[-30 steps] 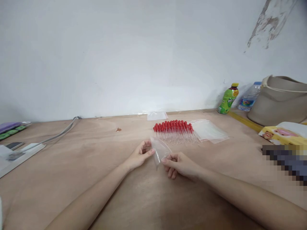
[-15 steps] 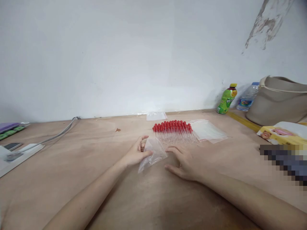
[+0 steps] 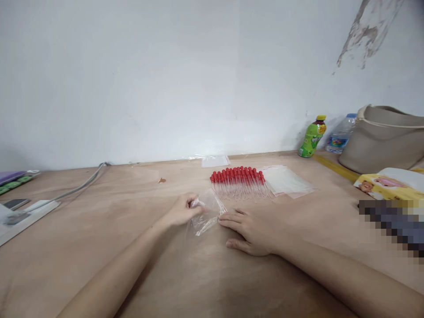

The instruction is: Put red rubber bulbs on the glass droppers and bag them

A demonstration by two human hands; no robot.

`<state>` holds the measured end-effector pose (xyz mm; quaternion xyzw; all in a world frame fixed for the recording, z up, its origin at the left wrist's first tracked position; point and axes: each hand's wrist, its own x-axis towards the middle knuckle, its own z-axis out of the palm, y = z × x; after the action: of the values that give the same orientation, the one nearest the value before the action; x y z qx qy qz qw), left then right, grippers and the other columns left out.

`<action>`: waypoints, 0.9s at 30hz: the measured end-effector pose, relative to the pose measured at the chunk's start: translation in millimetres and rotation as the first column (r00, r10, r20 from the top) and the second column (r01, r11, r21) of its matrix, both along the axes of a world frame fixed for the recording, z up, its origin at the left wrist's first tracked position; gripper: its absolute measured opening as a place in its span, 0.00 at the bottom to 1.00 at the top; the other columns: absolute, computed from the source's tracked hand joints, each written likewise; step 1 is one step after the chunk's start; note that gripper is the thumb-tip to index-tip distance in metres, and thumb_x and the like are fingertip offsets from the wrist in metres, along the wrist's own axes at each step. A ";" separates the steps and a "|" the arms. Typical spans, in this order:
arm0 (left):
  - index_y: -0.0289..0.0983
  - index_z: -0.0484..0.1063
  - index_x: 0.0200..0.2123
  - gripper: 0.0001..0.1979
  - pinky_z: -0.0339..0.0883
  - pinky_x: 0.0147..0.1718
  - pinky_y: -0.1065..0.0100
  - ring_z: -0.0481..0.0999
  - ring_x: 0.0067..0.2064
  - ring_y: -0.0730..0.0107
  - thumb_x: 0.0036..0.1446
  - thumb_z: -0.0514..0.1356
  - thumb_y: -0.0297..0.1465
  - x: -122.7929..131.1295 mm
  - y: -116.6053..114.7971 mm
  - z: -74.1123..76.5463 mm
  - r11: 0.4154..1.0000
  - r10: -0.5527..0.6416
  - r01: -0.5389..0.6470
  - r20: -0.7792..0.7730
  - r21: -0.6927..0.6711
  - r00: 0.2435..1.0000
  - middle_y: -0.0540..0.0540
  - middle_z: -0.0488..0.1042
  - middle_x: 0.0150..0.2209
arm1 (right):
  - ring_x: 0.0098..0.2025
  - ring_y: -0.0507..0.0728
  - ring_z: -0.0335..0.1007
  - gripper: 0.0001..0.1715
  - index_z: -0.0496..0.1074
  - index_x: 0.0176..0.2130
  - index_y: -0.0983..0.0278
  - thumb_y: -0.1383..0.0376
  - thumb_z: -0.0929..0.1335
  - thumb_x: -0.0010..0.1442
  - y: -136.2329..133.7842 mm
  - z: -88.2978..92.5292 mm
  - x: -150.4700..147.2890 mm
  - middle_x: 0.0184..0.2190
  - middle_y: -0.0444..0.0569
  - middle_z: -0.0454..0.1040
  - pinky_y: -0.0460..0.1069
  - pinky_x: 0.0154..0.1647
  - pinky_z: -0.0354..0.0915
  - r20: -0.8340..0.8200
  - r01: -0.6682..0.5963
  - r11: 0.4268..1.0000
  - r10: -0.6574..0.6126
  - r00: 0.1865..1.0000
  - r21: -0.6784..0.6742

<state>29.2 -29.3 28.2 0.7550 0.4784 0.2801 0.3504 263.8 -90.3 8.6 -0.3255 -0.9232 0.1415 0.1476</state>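
My left hand (image 3: 186, 209) is closed on the left side of a clear plastic bag (image 3: 209, 213), its thumb over the film. The bag is wrinkled and tilts over the table. My right hand (image 3: 247, 232) lies low, fingers stretched out, with its fingertips touching the bag's right edge. Just behind the bag lies a row of clear droppers (image 3: 240, 187) with red rubber bulbs pointing away from me. To their right is a stack of flat clear bags (image 3: 288, 180).
Another flat bag (image 3: 215, 161) lies by the wall. A green drink bottle (image 3: 311, 139), a water bottle (image 3: 341, 134), a beige basket (image 3: 380, 141) and a yellow tissue pack (image 3: 380, 185) stand at the right. On the left are a grey cable (image 3: 82, 181) and a phone (image 3: 16, 204).
My left hand has drawn slightly left and closed tighter on the bag. My right hand has moved left and lowered, its fingertips now at the bag's edge.
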 end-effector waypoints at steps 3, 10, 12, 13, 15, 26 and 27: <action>0.37 0.62 0.21 0.11 0.55 0.23 0.70 0.63 0.21 0.70 0.41 0.62 0.35 -16.5 8.1 4.0 0.934 0.247 -0.151 -0.277 0.325 0.929 0.53 0.60 0.16 | 0.55 0.58 0.53 0.29 0.57 0.56 0.62 0.53 0.59 0.57 -0.2 0.3 -0.6 0.55 0.50 0.59 0.56 0.57 0.44 0.004 -0.005 1.000 0.005 1.000 0.013; 0.37 0.67 0.40 0.11 0.55 0.46 0.57 0.64 0.46 0.57 0.55 0.52 0.34 -3.1 -9.9 -6.8 0.804 0.218 0.108 -0.459 0.585 0.861 0.42 0.67 0.43 | 0.52 0.60 0.56 0.30 0.60 0.54 0.63 0.51 0.58 0.57 -4.2 -3.2 -4.4 0.53 0.50 0.61 0.55 0.53 0.50 0.023 0.036 0.996 -0.038 0.999 0.087; 0.40 0.62 0.49 0.17 0.51 0.51 0.59 0.58 0.54 0.59 0.58 0.48 0.37 5.8 -19.4 -16.2 0.821 0.000 0.312 -0.547 0.477 0.837 0.42 0.60 0.53 | 0.51 0.60 0.57 0.30 0.60 0.54 0.62 0.51 0.58 0.56 -7.2 -4.9 -4.8 0.53 0.50 0.62 0.55 0.51 0.52 0.012 0.049 0.993 -0.051 0.999 0.106; 0.41 0.58 0.54 0.20 0.48 0.53 0.58 0.53 0.57 0.60 0.60 0.45 0.38 8.5 -23.2 -20.7 0.827 -0.080 0.384 -0.589 0.412 0.804 0.43 0.55 0.57 | 0.50 0.59 0.57 0.29 0.61 0.53 0.62 0.51 0.59 0.56 -8.6 -5.8 -4.8 0.52 0.50 0.63 0.54 0.51 0.53 -0.001 0.058 0.992 -0.058 0.998 0.113; 0.44 0.49 0.58 0.23 0.41 0.56 0.56 0.45 0.61 0.59 0.61 0.42 0.41 9.8 -28.8 -27.4 0.835 -0.169 0.458 -0.649 0.306 0.742 0.46 0.47 0.61 | 0.49 0.59 0.59 0.28 0.63 0.52 0.63 0.52 0.60 0.55 -10.1 -7.5 -4.6 0.50 0.51 0.65 0.53 0.49 0.54 -0.034 0.072 0.990 -0.068 0.997 0.118; 0.48 0.40 0.60 0.27 0.35 0.56 0.49 0.36 0.62 0.55 0.58 0.43 0.45 2.4 -46.5 -23.6 0.804 -0.296 0.562 -0.688 0.196 0.663 0.49 0.37 0.62 | 0.36 0.54 0.63 0.13 0.72 0.34 0.64 0.64 0.60 0.57 103.1 11.2 3.7 0.32 0.49 0.72 0.47 0.40 0.56 -0.234 0.613 0.757 -0.568 0.789 0.228; 0.48 0.42 0.59 0.27 0.35 0.56 0.49 0.37 0.62 0.55 0.58 0.44 0.45 2.4 -47.7 -23.8 0.798 -0.303 0.567 -0.676 0.205 0.671 0.48 0.39 0.62 | 0.39 0.55 0.62 0.15 0.72 0.36 0.65 0.63 0.59 0.58 117.9 14.3 4.8 0.34 0.51 0.71 0.49 0.42 0.55 -0.239 0.641 0.732 -0.596 0.766 0.230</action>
<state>31.7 -77.0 4.4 0.9516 0.2983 0.0173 0.0720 268.6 27.5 22.8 -0.5771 -0.7580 -0.0327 0.3022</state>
